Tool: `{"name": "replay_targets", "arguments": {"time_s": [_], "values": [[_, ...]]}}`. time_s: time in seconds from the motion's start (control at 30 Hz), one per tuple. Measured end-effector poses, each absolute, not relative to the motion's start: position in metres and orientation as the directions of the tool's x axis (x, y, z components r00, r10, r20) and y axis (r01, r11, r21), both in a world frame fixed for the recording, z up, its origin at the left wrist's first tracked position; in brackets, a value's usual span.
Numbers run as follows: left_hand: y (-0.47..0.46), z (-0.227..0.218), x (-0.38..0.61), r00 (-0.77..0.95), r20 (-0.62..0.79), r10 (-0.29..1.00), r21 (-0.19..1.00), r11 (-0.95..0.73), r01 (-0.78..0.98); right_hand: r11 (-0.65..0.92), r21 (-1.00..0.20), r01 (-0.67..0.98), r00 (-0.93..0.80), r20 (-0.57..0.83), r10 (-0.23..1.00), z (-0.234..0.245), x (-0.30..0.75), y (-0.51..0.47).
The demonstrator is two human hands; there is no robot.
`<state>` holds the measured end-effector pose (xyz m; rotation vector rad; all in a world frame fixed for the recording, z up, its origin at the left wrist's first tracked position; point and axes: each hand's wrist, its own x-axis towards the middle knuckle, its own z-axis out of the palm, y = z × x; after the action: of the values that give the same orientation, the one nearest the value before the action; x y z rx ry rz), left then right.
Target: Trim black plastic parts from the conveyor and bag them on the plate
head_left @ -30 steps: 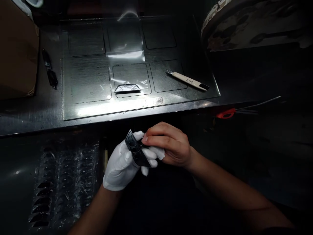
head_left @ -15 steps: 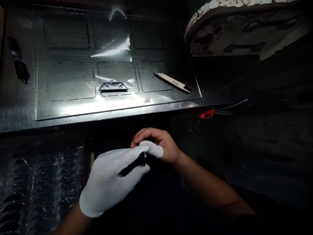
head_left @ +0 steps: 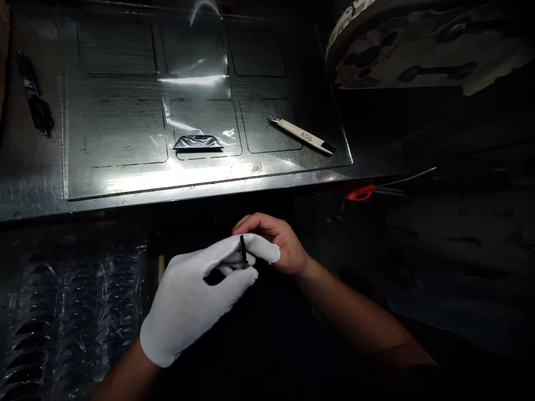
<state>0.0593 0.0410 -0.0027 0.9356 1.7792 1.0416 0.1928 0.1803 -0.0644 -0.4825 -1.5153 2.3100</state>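
Note:
In the white-gloved fingers of my left hand (head_left: 194,298) is a small, thin black part (head_left: 243,252), seen nearly edge-on and upright. My right hand (head_left: 288,245) is bare apart from a white cover on the thumb. That thumb presses at the upper end of the part, and the right fingers curl behind it, partly hidden. Beyond the hands, a black curved piece with shiny film (head_left: 198,143) lies on the clear sheet. To its right rests a white craft knife (head_left: 305,133) marked A06.
A clear sheet (head_left: 125,122) with dark outlined rectangles covers the metal table (head_left: 25,195). A black pen (head_left: 35,97) lies at left. Clear trays (head_left: 79,312) with several dark pieces sit lower left. Red-handled scissors (head_left: 360,192) jut out beside the table; a whitish-rimmed lamp-like body (head_left: 401,61) hangs upper right.
The black part has turned and now shows as a thin upright edge between both hands. My hands have shifted slightly up and closer together. The view has drifted a little.

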Motion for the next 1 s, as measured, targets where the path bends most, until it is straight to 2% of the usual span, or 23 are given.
{"name": "replay_targets", "arguments": {"time_s": [0.23,0.63,1.0], "values": [[0.047,0.010,0.056,-0.325,-0.423,0.846,0.832,0.504,0.231,-0.401,-0.906,-0.133,-0.884,-0.075,0.462,-0.071,0.191,0.181],[0.048,0.010,0.059,-0.331,-0.260,0.907,0.858,0.374,0.351,-0.411,-0.904,-0.123,-0.889,-0.084,0.451,-0.076,0.191,0.179],[0.046,0.007,0.060,-0.349,-0.232,0.908,0.840,0.368,0.399,-0.420,-0.898,-0.130,-0.893,-0.078,0.443,-0.075,0.192,0.180]]}}
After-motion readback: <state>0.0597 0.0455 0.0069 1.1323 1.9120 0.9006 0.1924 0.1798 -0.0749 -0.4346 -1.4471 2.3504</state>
